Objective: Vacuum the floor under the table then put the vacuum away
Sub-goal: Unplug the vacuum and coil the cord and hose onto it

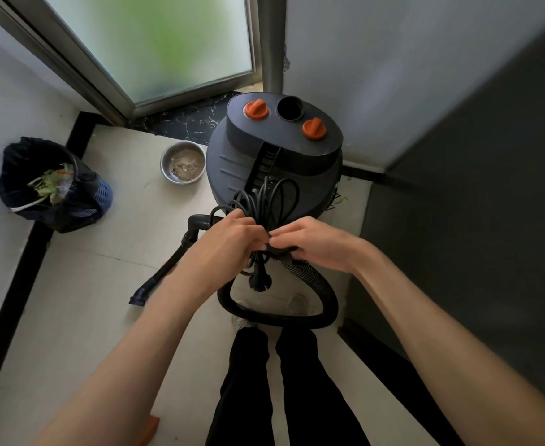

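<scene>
Nearest, below the fingers, the hose (324, 294) curls in a loop over the floor (110, 284), around the person's feet, and the plug (259, 282) dangles free just under the fingers. A step back could catch a foot in that loop and drag the vacuum (274, 162) over.

Both hands meet on the bundled cord (269, 201): the left hand (224, 244) curls around the coils and the right hand (317, 244) pinches a strand at the knot point, fingers closed on it. If either grip slackens, the coils, which look springy, would likely fan out and the wrap come undone; the hanging plug could swing and knock the canister.

Left of the fingers the wand (168, 268) lies slanted on the floor, loose, easy to kick.

Beyond the fingers stands the vacuum, in the corner by the glass door (168, 46). Further left a metal bowl (183, 162) sits close beside it, and a bin (55, 185) leans at the wall; a tug on the cord could shove the vacuum into the bowl.
</scene>
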A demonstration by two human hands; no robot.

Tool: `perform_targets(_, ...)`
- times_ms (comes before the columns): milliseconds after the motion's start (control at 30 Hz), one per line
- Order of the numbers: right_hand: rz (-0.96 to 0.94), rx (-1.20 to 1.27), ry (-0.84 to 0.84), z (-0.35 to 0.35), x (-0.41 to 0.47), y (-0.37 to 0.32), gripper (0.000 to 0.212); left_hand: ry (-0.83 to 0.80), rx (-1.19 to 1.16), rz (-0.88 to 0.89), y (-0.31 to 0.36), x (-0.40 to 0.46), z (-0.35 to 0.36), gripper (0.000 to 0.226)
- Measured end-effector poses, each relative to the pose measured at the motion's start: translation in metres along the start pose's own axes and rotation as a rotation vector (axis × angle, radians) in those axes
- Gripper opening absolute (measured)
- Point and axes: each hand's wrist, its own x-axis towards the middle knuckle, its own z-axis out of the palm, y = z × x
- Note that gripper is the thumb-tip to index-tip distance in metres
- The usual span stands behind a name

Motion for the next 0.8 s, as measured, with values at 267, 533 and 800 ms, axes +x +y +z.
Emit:
perform_targets(267, -0.04, -0.214, 0.034, 0.007, 0.0, 0.001, 0.029, -0.101, 0.067, -0.114, 0.004, 0.004, -0.002, 0.017)
perform_targets(533, -0.016, -0.168, 0.014, 0.006, -0.003, -0.001, 0.026, -0.191, 0.153, -0.037, 0.005, 0.004, -0.009, 0.017)
perform_targets(800, 0.007, -0.292, 0.118, 0.014, -0.001, -0.003, 0.026, -0.117, 0.145, -0.073, 0.008, 0.005, -0.003, 0.013)
